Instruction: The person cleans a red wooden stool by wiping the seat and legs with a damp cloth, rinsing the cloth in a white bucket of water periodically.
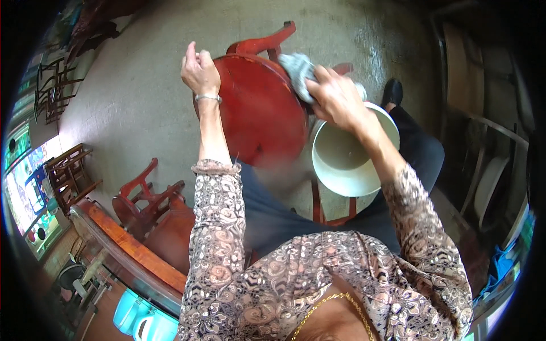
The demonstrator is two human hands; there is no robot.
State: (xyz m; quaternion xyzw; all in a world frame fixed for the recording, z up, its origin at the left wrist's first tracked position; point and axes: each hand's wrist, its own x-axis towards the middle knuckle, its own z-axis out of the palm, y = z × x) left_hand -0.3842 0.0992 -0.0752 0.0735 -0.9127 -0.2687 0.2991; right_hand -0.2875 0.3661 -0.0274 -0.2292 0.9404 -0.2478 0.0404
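Note:
A red wooden stool (260, 111) with a round top and curved legs is in front of me. My left hand (200, 70) is at the far left edge of its top, fingers partly bent, with no object seen in it; whether it presses on the edge cannot be told. A grey-white cloth (298, 74) is bunched in my right hand (335, 96), against the right rim of the stool top. Below my right forearm stands a white bucket (345, 189) with cloudy liquid inside. Part of a pale object shows just behind the bucket.
More red wooden stools (140, 202) lie or stand at the lower left, beside a round table with an orange-brown edge (136, 243). Turquoise plastic jugs (145, 319) are below it. Wooden chairs (74, 179) stand at the far left. Dark furniture lines the right.

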